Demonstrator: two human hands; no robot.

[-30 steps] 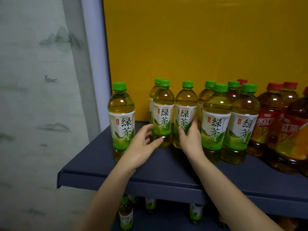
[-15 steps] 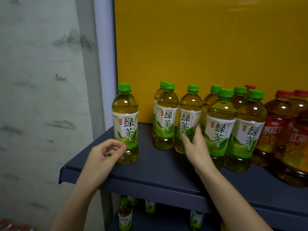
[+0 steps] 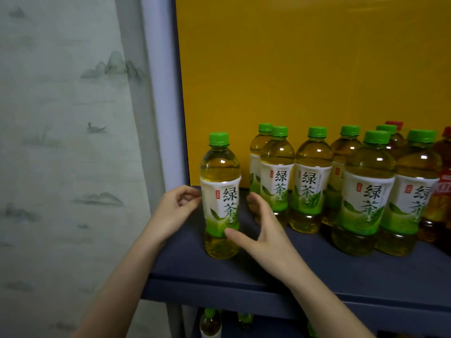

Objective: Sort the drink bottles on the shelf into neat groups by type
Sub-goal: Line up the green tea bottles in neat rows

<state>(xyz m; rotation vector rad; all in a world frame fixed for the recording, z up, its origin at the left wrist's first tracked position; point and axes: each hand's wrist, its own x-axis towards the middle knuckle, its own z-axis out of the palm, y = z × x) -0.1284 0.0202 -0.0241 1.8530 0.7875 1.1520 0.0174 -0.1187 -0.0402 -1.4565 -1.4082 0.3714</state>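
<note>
One green-tea bottle (image 3: 220,191) with a green cap stands alone at the left end of the dark blue shelf (image 3: 268,272). My left hand (image 3: 175,208) is loosely curled against its left side and holds nothing. My right hand (image 3: 263,228) is cupped open around the bottle's right side; the thumb tip touches the lower front and the fingers reach behind. Several more green-tea bottles (image 3: 312,181) stand grouped to the right. Red-capped brown tea bottles (image 3: 439,203) sit at the far right, partly cut off.
A yellow back panel (image 3: 305,69) closes the shelf behind the bottles. A pale post (image 3: 161,93) and a printed grey curtain (image 3: 61,142) lie to the left. More green-tea bottles (image 3: 210,323) show on the shelf below.
My right hand left the grouped bottles and moved left to the lone bottle. My left hand shifted up against that bottle's left side. The view drew closer.
</note>
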